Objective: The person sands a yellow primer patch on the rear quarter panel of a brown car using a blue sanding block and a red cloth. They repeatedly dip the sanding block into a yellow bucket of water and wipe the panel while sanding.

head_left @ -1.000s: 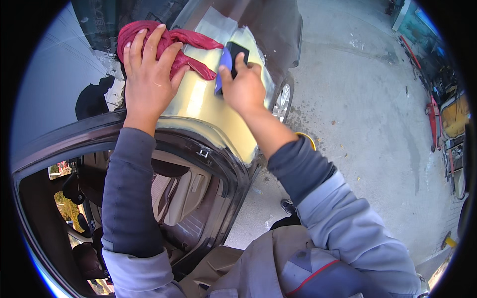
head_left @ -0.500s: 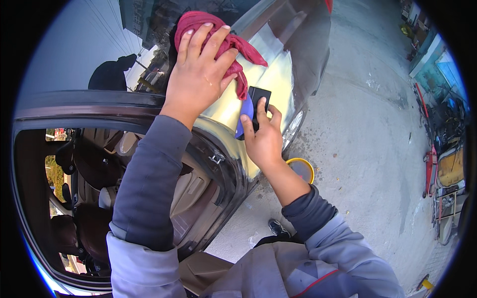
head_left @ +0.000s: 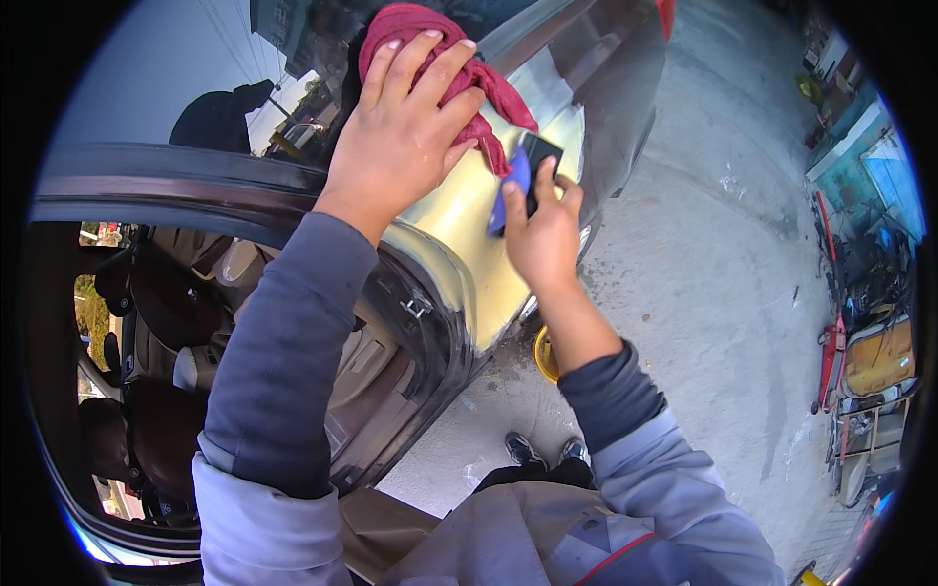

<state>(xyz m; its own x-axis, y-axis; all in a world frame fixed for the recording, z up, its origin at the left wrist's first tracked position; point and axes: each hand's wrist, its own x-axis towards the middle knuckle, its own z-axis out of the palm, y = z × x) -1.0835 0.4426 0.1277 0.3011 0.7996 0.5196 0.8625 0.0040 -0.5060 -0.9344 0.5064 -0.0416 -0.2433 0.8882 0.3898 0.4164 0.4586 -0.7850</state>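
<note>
"What did the left grip (head_left: 403,139) have under it?"

"A red cloth (head_left: 396,27), bunched up on the car body (head_left: 618,93). The bare fingers were spread across the bundle; I couldn't tell whether they clenched the fabric or simply lay on it."

"And the right grip (head_left: 547,232)?"

"That one was grasping a black block (head_left: 543,149) together with a purple-blue sheet (head_left: 521,168). The thumb was on the sheet's side, and the fingers reached over the block."

"Where was the block, exactly?"

"Over the pale yellow patch (head_left: 493,283) on the car's body panel, toward its outer side. The sheet curved up along the block's left edge."

"Was the cloth close to it?"

"Very. One twisted end of the cloth hung down just beside the sheet, though I couldn't make out whether they touched. The other end pointed toward the top of the block."

"What lay lower down?"

"To the left, the car's opening showed dark seats (head_left: 176,293) inside. On the concrete floor (head_left: 723,342) there was a round yellow container (head_left: 543,357), partly hidden by the right forearm, and below it the person's shoes (head_left: 525,449)."

"Anything off to the right?"

"A red metal tool (head_left: 831,361), near stacked clutter by the wall."
</note>
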